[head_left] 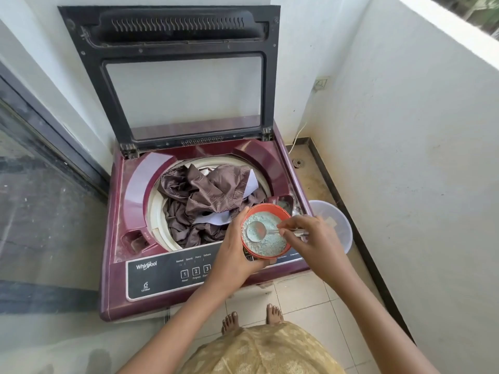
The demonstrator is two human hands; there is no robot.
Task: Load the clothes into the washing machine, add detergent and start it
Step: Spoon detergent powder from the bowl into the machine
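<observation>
Head cam: I see the washer (151,238) with its lid (167,76) propped upright against the wall. Drum is loaded: brown clothes (205,195) piled to the rim, a bit of white cloth showing among them. My left hand (232,252) is wrapped around a red tub (266,230), fingers gripping its near-left side, holding it over the washer's front right corner, above the control panel (172,273). Tub holds pale blue-green detergent (266,245) powder. My right hand (310,241) pinches the handle of a spoon (256,231) between thumb and fingertips; spoon bowl sits in the powder, some powder on it. Clear plastic tub (337,225) on the floor just right of the washer, partly behind my right hand. Panel buttons 1, 2, 3 visible; left hand covers the panel's middle. Can't tell if any indicator is lit.
</observation>
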